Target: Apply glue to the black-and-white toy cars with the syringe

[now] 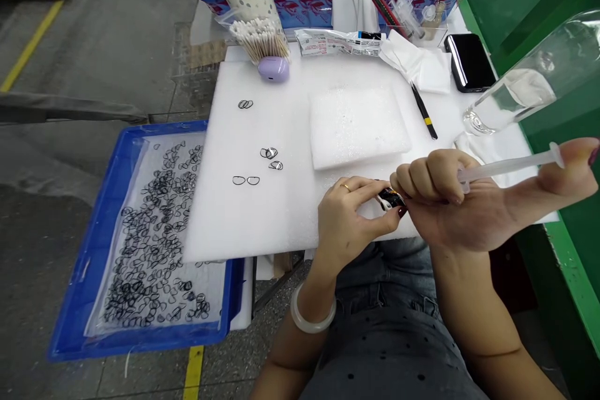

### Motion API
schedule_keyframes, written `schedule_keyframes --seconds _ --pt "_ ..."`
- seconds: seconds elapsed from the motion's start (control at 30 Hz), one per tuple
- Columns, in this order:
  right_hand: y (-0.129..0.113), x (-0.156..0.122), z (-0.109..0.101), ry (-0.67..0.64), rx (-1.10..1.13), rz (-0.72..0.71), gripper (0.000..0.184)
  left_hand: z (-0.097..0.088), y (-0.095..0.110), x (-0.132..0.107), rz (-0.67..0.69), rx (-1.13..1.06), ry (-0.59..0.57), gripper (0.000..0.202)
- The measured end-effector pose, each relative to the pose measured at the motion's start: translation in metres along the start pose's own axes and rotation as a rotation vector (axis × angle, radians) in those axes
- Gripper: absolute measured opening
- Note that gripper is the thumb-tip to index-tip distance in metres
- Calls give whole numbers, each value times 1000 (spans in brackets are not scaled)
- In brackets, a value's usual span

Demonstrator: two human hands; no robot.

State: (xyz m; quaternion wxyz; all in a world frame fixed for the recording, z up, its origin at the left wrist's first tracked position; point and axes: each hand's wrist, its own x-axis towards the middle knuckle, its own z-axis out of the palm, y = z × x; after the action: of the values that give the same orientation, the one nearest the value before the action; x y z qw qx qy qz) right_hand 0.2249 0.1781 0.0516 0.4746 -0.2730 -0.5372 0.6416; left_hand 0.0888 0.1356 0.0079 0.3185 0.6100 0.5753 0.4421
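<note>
My right hand (450,200) grips a clear plastic syringe (509,165), fingers wrapped round the barrel and thumb on the plunger at the far right. Its tip points at a small black and white part (390,199) pinched in my left hand (349,222) just above the near edge of a white foam sheet (281,219). On the foam to the left lie a few thin black wire rings (269,153), single or in pairs.
A blue tray (75,306) with several black rings sits lower left. At the back stand a blue crate (328,3), cotton swabs (259,39), a tube, tissues and a black phone (469,61). A clear bottle (529,84) and a black pen (424,112) lie right.
</note>
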Motion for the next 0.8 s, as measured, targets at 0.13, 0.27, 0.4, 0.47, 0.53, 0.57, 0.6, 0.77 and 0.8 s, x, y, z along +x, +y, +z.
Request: schedule_keyframes --seconds 0.13,0.27,0.4,0.47,0.53,0.57,0.6,0.77,0.8 --pt "-3 2 5 38 173 -68 73 0 -1 -1 -1 -3 0 19" --pt "-5 2 9 96 204 -64 74 1 -1 -1 0 -6 9 21" --pt "-5 3 11 124 228 -62 74 1 -1 -2 4 -1 21 21" --pt "-6 3 12 132 210 -71 76 2 -1 -2 2 6 21 21" --pt "-6 4 12 135 185 -82 76 2 -1 -2 4 10 19 21" --pt "-6 4 13 135 174 -86 76 2 -2 -2 7 11 20 21" --pt "-6 3 12 134 166 -90 74 2 -2 -2 10 12 23 21" --pt "-3 1 11 137 196 -105 60 3 -2 -2 19 20 44 23" --pt "-3 1 10 134 205 -108 56 3 -2 -2 20 21 45 24"
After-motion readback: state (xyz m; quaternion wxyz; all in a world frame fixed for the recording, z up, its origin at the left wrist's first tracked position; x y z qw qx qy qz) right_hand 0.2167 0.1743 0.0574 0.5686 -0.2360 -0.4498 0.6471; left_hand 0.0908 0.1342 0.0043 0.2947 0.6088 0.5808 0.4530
